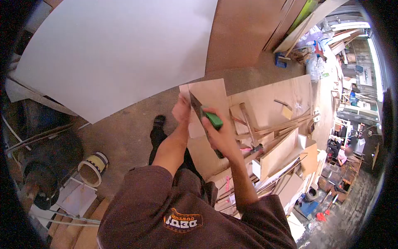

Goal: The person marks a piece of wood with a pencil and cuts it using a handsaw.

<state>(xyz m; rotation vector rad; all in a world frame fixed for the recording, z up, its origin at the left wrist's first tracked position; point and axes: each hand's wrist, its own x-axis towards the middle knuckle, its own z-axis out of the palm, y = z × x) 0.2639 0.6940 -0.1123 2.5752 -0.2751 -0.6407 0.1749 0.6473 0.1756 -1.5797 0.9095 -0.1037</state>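
Note:
My right hand is closed round the green handle of a handsaw. Its dark blade slants up and left across a pale wooden board, near the board's left side. Closed on the left edge of that board is my left hand, close beside the blade; some of its fingers are hidden. A hammer lies just right of my right hand, on a larger wooden panel.
A large white sheet fills the upper left. Wooden strips and box-like pieces are piled at right. A bucket stands on the floor at left. A blue dustpan-like object sits near leaning boards. A person is far right.

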